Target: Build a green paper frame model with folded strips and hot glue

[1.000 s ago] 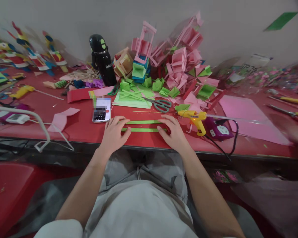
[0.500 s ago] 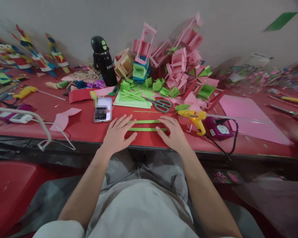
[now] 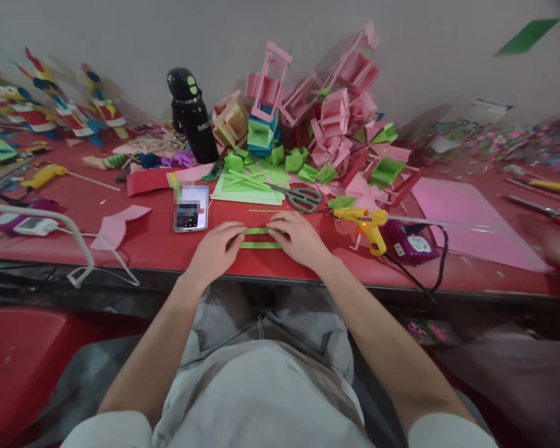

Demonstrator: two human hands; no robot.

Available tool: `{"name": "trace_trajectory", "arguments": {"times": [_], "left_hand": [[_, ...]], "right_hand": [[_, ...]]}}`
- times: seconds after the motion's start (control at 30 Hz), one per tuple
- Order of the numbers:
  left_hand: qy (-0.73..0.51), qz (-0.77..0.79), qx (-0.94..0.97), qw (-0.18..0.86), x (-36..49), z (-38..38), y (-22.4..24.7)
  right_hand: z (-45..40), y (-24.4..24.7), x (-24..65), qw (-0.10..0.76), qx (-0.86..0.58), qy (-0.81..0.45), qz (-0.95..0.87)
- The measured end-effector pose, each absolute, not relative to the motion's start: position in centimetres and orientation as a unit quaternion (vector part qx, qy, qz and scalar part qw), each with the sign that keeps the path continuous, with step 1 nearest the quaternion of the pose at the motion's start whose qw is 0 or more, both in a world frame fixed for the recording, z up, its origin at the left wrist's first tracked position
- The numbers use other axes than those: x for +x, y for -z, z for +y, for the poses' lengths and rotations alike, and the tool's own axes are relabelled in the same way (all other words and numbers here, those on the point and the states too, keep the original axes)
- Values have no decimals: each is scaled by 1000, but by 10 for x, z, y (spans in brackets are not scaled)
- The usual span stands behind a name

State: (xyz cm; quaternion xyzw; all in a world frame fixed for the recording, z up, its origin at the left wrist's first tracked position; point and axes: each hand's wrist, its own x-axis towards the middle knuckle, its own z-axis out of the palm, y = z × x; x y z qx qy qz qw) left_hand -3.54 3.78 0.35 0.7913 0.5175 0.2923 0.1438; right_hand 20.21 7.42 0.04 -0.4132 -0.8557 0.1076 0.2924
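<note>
Two narrow green paper strips lie side by side on the red table, the far strip [image 3: 256, 231] and the near strip [image 3: 260, 245]. My left hand [image 3: 218, 247] curls over their left part, thumb and fingertips closed on the far strip's end. From the other side, my right hand [image 3: 299, 239] pinches the far strip with thumb and fingers, a short way from the left hand. It also covers the right end of the near strip. Both strips look flat on the table.
A phone [image 3: 191, 208] lies left of my hands. Beyond are scissors [image 3: 303, 199], light green sheets [image 3: 242, 196], a black bottle [image 3: 193, 118] and pink folded models [image 3: 333, 112]. A yellow glue gun [image 3: 368, 227] and purple box [image 3: 410, 241] stand on the right.
Both hands have gone from spread fingers to bent, pinching ones. My right hand has moved left along the far strip, narrowing the gap between the hands.
</note>
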Motion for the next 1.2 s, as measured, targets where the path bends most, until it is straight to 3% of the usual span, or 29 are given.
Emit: {"name": "trace_trajectory", "arguments": {"times": [0.13, 0.37, 0.87, 1.2], "left_hand": [[-272, 526, 796, 124, -45, 63, -10], [-236, 482, 824, 185, -52, 83, -19], [-311, 494, 773, 246, -56, 83, -6], [-317, 483, 785, 223, -55, 84, -6]], "right_hand": [[93, 0, 205, 275, -411, -104, -863], [97, 7, 209, 287, -407, -141, -856], [98, 15, 209, 321, -424, -179, -828], [98, 14, 208, 330, -424, -196, -820]]}}
